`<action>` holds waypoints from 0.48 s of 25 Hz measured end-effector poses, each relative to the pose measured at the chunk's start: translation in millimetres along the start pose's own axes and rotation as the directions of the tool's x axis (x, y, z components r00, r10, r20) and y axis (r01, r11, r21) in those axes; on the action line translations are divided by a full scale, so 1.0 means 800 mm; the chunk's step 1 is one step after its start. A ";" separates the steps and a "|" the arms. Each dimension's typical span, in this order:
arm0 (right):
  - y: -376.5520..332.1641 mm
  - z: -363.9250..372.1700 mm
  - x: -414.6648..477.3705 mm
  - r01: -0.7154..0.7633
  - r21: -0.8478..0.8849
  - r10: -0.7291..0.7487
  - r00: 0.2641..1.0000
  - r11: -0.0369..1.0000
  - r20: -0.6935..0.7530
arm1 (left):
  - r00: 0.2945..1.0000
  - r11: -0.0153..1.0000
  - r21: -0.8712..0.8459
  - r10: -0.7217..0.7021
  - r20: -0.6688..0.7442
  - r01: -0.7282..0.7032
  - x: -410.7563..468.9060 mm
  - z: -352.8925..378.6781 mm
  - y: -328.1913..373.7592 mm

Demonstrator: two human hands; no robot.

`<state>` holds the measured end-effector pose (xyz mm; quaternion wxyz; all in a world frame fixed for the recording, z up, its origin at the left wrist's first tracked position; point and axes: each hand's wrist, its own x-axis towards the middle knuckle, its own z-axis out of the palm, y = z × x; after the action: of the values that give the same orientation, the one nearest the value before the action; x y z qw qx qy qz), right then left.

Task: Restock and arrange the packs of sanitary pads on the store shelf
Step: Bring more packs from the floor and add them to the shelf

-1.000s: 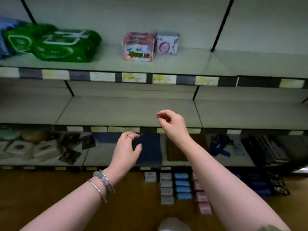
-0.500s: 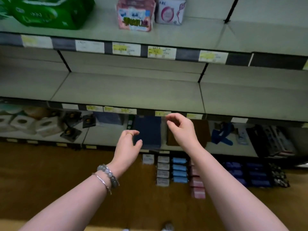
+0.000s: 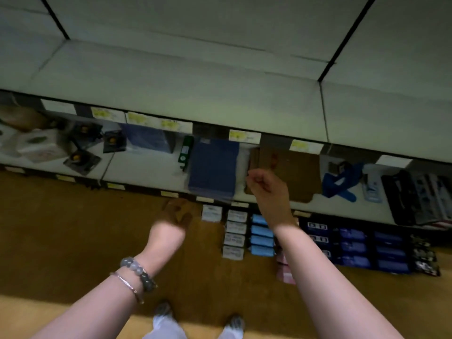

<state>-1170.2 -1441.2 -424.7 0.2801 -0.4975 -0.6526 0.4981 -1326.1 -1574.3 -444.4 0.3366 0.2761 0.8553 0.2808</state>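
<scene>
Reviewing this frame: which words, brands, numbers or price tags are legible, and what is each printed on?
No text can be read here.
Yellow price tags on the shelf edge: blurred.
White packs on the floor: dark print, too small.
Dark blue packs: white marks, unreadable.

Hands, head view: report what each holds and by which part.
Nothing held, as far as shows. The right hand curls its fingers on nothing; the left hand is motion-blurred, with no object visible in it.
</scene>
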 end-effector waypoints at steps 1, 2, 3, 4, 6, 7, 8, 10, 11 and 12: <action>0.022 0.013 0.009 -0.015 0.028 0.015 1.000 1.000 -0.009 | 1.000 1.000 -0.004 0.021 -0.009 -0.021 0.022 0.013 -0.016; 0.044 0.027 0.017 -0.042 0.054 0.043 0.999 0.998 -0.021 | 0.999 1.000 -0.011 0.029 -0.022 -0.029 0.039 0.025 -0.032; 0.065 0.042 0.025 -0.054 0.073 0.057 0.998 0.996 -0.040 | 0.999 0.999 -0.019 0.043 -0.025 -0.043 0.055 0.036 -0.052; 0.087 0.058 0.033 -0.049 0.082 0.054 0.997 0.995 -0.061 | 0.997 0.997 -0.025 0.070 -0.025 -0.070 0.069 0.047 -0.073; 0.132 0.092 0.046 -0.061 0.103 0.069 0.995 0.993 -0.072 | 0.995 0.995 -0.019 0.097 -0.022 -0.098 0.091 0.067 -0.117; 0.154 0.107 0.051 -0.073 0.113 0.081 0.994 0.991 -0.069 | 0.995 0.994 -0.032 0.099 -0.025 -0.100 0.102 0.076 -0.137; 0.182 0.124 0.056 -0.077 0.124 0.086 0.994 0.989 -0.071 | 0.994 0.993 -0.047 0.103 -0.022 -0.104 0.115 0.090 -0.159; 0.239 0.156 0.068 -0.084 0.141 0.095 0.992 0.987 -0.078 | 0.993 0.992 -0.061 0.114 -0.019 -0.115 0.141 0.123 -0.201; 0.267 0.171 0.074 -0.090 0.133 0.102 0.992 0.987 -0.081 | 0.994 0.992 -0.059 0.109 -0.011 -0.110 0.154 0.139 -0.221; 0.296 0.186 0.080 -0.089 0.113 0.099 0.992 0.990 -0.079 | 0.994 0.993 -0.055 0.107 -0.003 -0.107 0.166 0.156 -0.239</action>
<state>-1232.8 -1434.7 -704.2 0.3104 -0.5323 -0.5878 0.5242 -1371.6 -1581.5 -704.6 0.3285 0.3120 0.8312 0.3221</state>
